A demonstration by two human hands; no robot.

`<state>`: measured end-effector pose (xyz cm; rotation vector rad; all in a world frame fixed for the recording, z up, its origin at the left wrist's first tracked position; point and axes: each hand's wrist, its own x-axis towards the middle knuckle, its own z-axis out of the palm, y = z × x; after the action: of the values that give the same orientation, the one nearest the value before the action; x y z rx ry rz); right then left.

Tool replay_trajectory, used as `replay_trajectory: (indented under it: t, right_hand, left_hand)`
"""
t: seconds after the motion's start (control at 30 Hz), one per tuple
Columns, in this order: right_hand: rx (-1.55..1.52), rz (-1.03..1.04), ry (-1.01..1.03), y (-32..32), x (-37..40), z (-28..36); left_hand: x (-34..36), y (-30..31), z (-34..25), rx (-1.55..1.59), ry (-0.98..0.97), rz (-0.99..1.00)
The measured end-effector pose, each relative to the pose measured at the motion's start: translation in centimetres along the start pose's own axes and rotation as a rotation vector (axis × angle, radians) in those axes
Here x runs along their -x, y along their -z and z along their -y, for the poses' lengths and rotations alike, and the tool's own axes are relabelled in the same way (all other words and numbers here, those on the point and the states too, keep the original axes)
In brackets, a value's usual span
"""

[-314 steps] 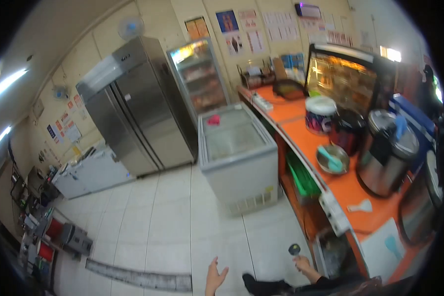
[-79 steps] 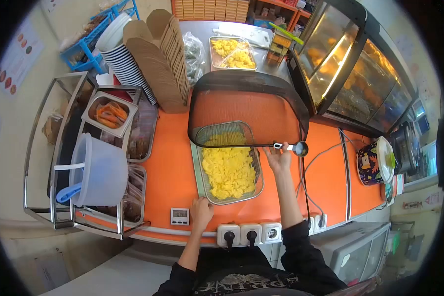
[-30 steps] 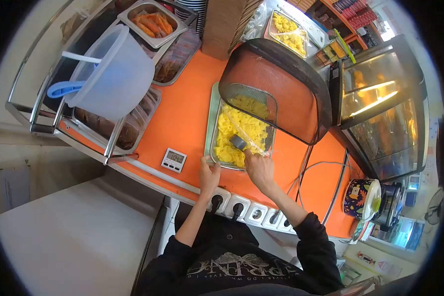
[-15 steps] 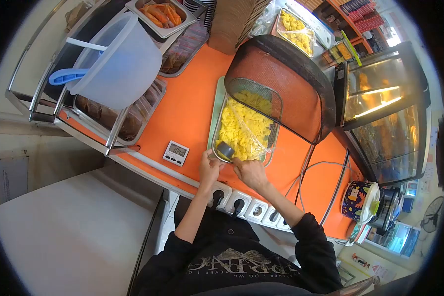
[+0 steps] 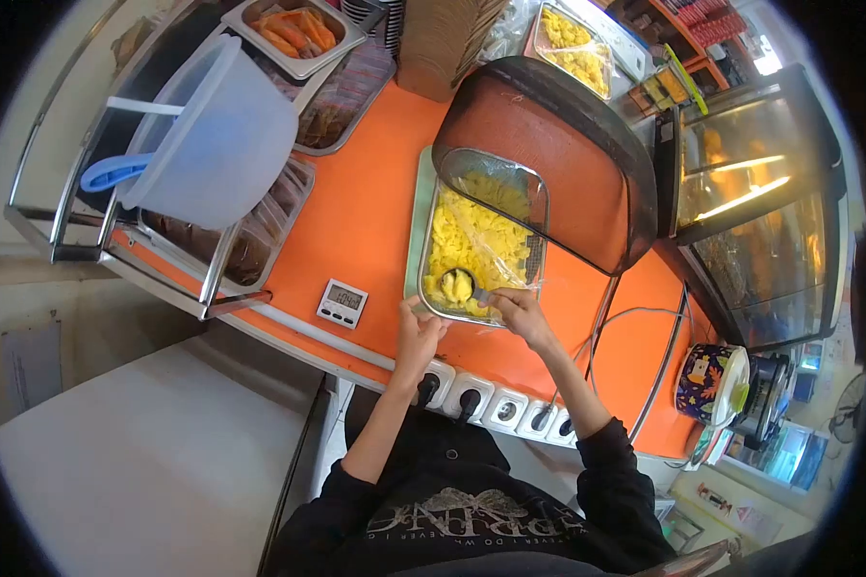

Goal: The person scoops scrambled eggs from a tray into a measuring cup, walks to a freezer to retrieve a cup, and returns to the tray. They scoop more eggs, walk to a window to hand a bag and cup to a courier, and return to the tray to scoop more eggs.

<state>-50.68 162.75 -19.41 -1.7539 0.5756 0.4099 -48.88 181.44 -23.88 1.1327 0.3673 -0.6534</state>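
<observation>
A metal tray [image 5: 421, 279] of yellow food pieces [image 5: 467, 236] rests on a green board [image 5: 417, 226], partly under clear film and a mesh cover [image 5: 558, 173]. My right hand [image 5: 520, 315] is closed on the handle of a small round scoop [image 5: 458, 286], whose cup is filled with yellow pieces and faces up over the tray's near end. My left hand [image 5: 419, 337] is at the tray's near left corner, fingers apart, with the fingertips by the rim; nothing shows in it.
On the orange counter are a timer [image 5: 342, 303], meat trays [image 5: 250, 240] under a translucent tub [image 5: 221, 144], and a cable [image 5: 635, 311]. A heated glass cabinet [image 5: 755, 212] stands right. Power sockets [image 5: 505, 411] line the front edge.
The scoop has turned so its cup faces up, holding yellow pieces, and moved slightly right with my right hand. My left hand's fingers have spread. The view has shifted slightly.
</observation>
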Motion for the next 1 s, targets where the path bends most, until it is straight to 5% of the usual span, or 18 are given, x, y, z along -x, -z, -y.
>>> replay_trajectory:
  t: [0.1,0.2,0.33,0.4,0.47,0.57,1.0]
  right_hand:
    - [-0.201,-0.024,-0.117,0.8,1.5,2.4]
    - [-0.129,0.048,-0.144,3.5,3.9,5.0]
    - [0.034,0.064,-0.007,6.2,10.8,13.8]
    - [-0.028,0.241,0.115,7.5,13.2,17.4]
    - [-0.107,0.375,0.120,8.5,14.2,18.1]
    - [0.038,0.424,0.398,9.0,13.6,17.2]
    - [0.060,0.536,0.384,10.0,12.7,16.7]
  left_hand:
    - [0.1,1.0,-0.6,-0.121,0.084,0.016]
    - [0.5,2.7,-1.0,-0.394,-0.267,-0.103]
    - [2.0,3.9,-7.0,-0.291,-0.367,-0.241]
    - [2.2,4.4,-9.0,-0.268,-0.347,-0.260]
    - [2.0,5.1,-9.8,-0.270,-0.368,-0.428]
    - [1.6,4.9,-10.1,-0.258,-0.368,-0.483]
    - [1.0,2.3,-8.4,-0.196,-0.278,-0.395]
